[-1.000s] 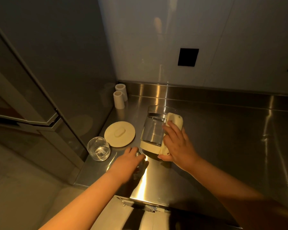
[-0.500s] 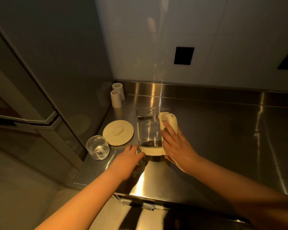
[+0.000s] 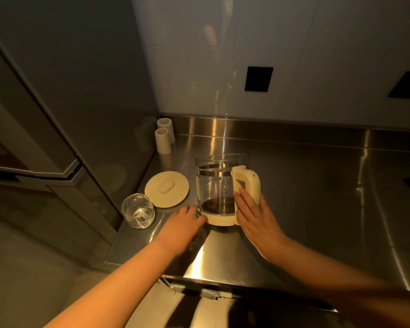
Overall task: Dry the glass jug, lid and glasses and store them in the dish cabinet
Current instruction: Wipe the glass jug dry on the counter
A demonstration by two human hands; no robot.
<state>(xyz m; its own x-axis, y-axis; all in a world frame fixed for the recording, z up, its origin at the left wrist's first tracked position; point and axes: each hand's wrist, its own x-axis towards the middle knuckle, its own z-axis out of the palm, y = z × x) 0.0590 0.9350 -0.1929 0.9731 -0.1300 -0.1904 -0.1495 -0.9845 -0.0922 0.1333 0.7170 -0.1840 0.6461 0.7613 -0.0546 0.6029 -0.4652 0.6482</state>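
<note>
The glass jug (image 3: 214,188), with a cream base and cream handle, stands upright on the steel counter (image 3: 317,209). My right hand (image 3: 253,216) lies flat against the lower handle and base, fingers straight and not wrapped around it. The round cream lid (image 3: 167,192) rests flat to the jug's left. A clear glass (image 3: 137,211) stands near the counter's left front corner. My left hand (image 3: 182,224) is cupped palm down over a second glass (image 3: 198,235), which is mostly hidden under it, just in front of the jug's base.
Two white cylinders (image 3: 163,140) stand in the back left corner. A tall grey cabinet front (image 3: 57,114) borders the counter on the left. Black wall plates (image 3: 258,79) sit on the white wall. The counter's front edge (image 3: 199,278) is close below my arms.
The jug went from tilted toward me to standing upright on the counter. My right hand slid down the handle and its fingers straightened. The left hand stayed over the hidden glass.
</note>
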